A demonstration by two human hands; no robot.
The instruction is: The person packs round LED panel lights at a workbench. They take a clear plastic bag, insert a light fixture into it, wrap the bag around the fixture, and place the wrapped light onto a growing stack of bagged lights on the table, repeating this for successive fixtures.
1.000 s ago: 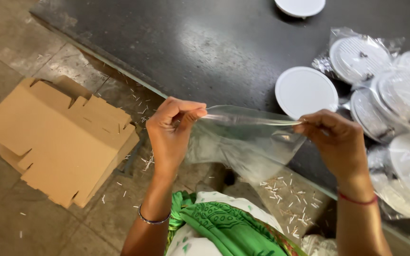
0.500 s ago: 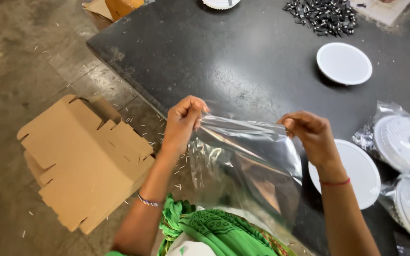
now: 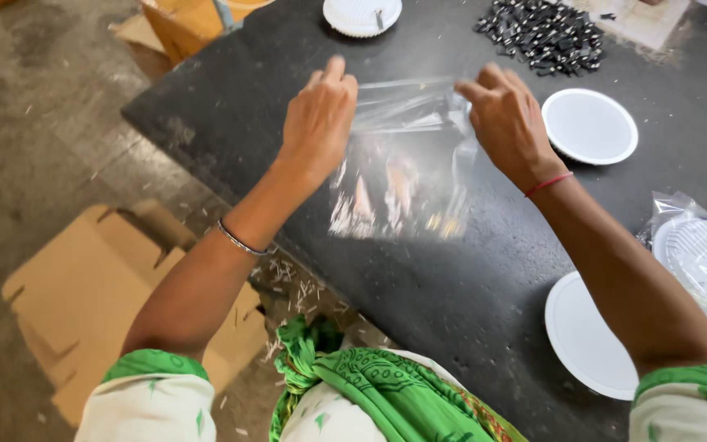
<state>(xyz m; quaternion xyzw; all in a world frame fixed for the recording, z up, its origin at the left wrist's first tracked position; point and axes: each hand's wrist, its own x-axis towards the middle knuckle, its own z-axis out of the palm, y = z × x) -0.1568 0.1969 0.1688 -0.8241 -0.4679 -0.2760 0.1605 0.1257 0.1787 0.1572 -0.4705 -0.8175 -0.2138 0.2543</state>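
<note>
Hands pinch a clear plastic bag (image 3: pixel 403 164) above the dark tabletop (image 3: pixel 452 278). Left hand (image 3: pixel 318 119) grips one top corner; right hand (image 3: pixel 507 119) grips the other.

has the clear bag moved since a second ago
Yes. The bag, held by the left hand and right hand, has gone from beyond the table edge to over its top.

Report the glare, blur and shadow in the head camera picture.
Head view: daylight glints off the clear plastic bag stretched between the left hand and right hand, so its lower edge shimmers; the dark stone table shows a soft sheen; hands and white round discs are sharp; the frame edges curve slightly.
</note>
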